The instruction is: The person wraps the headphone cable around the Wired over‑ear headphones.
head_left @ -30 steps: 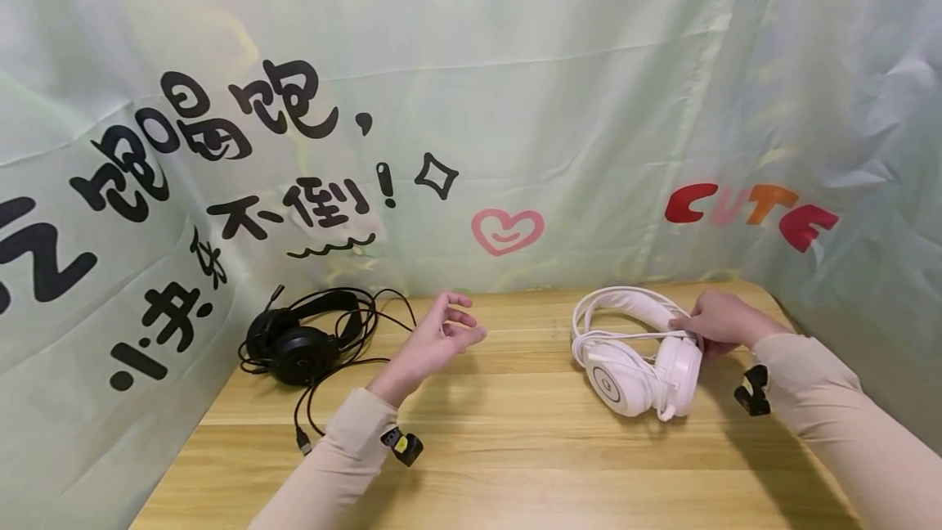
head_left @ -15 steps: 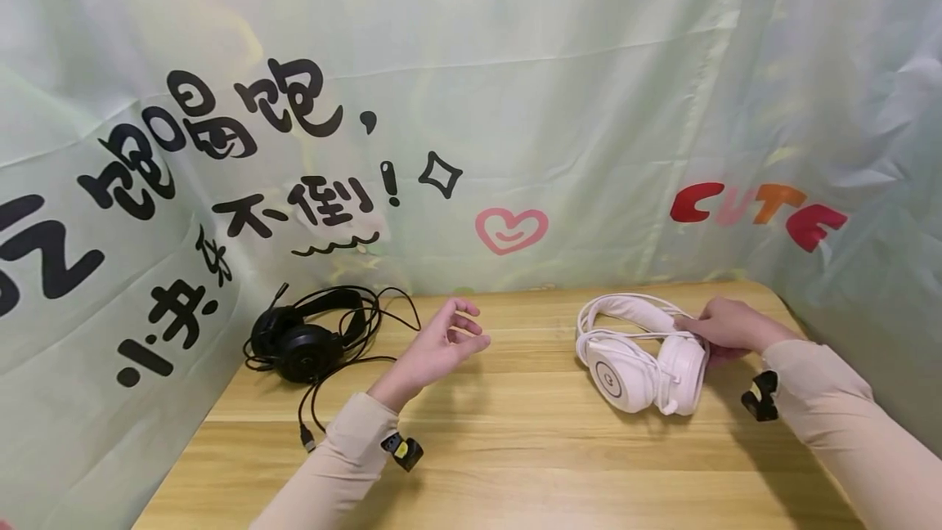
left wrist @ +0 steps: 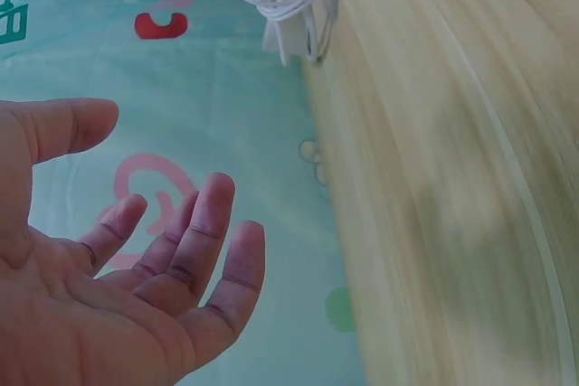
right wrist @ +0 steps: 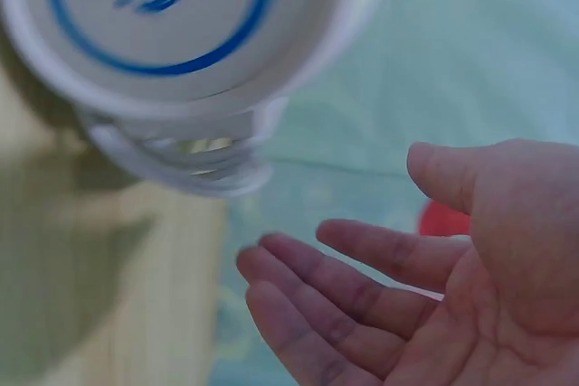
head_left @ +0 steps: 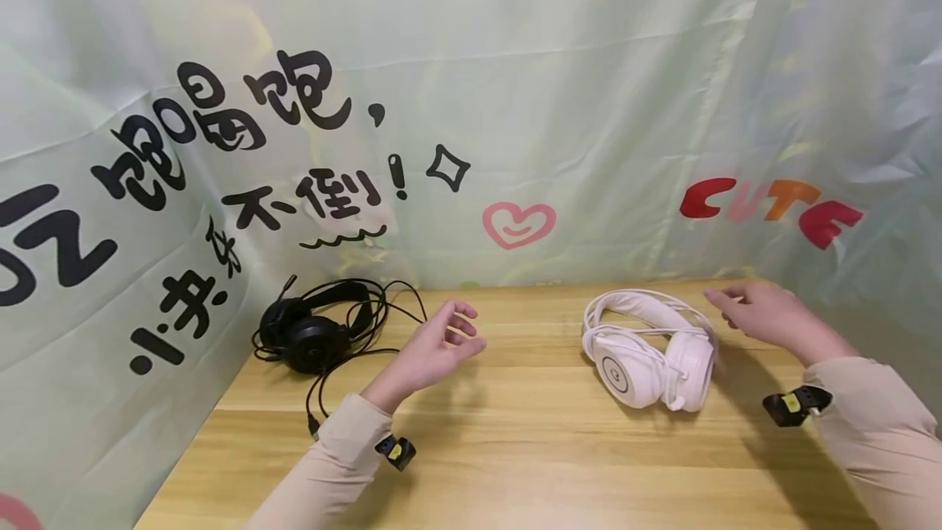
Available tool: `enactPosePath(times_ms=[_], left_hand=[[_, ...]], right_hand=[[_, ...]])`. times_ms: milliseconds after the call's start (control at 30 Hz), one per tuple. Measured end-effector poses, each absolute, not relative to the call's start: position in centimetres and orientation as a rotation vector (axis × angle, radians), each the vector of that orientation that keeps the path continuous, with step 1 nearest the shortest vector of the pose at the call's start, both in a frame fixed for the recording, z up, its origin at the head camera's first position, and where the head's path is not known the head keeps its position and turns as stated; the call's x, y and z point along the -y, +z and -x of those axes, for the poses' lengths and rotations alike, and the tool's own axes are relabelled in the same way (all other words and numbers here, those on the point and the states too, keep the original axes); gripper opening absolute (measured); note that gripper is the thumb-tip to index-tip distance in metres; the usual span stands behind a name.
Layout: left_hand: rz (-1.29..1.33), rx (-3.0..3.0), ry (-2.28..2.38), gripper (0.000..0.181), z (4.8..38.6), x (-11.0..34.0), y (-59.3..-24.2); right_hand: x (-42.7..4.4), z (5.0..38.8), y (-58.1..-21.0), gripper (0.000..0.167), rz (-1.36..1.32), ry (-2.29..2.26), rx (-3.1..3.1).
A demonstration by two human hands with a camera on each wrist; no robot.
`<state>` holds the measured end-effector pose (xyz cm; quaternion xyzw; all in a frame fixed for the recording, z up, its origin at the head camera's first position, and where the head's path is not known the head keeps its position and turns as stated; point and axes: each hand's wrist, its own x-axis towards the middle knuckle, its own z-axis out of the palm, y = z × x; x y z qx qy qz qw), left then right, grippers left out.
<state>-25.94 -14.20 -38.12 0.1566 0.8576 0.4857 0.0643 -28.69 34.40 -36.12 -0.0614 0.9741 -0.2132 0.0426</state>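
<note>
White headphones [head_left: 629, 373] with their cable wrapped about them lie on the right part of the wooden table. Just right of them my right hand [head_left: 769, 316] hovers with loose fingers, apart from them and holding nothing. In the right wrist view, a round ear cup [right wrist: 167, 20] with a blue ring is close to that hand's fingertips. My left hand [head_left: 434, 348] is held over the table between the two headsets, palm turned inward, fingers relaxed and bare. Left of it sit black headphones [head_left: 316, 343] with a microphone boom and a loosely coiled cable, partly hidden by my left sleeve.
The wooden table [head_left: 515, 432] meets a printed cloth [head_left: 574, 121] hanging at the back and both sides. A black USB plug [head_left: 313, 427] lies near my left forearm. Small black cameras [head_left: 797, 405] are worn on my wrists.
My right hand has let go of the white headphones and drawn off to the right. The left hand stays nearly in place. The whole head view has shifted slightly.
</note>
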Motion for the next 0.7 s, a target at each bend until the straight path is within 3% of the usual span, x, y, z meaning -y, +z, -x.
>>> enactPosePath(times_ms=[333,700], left_hand=[[-0.452,-2.731,1.374,0.038,25.0,15.7,-37.6],[-0.344,-2.888,1.304,0.038,23.8,17.9,-36.8]], right_hand=[[-31.9,25.1,-32.1,0.076,0.117,-0.782,-3.123],[-25.5,21.0,-29.6,0.059,0.352,-0.982,-3.224]])
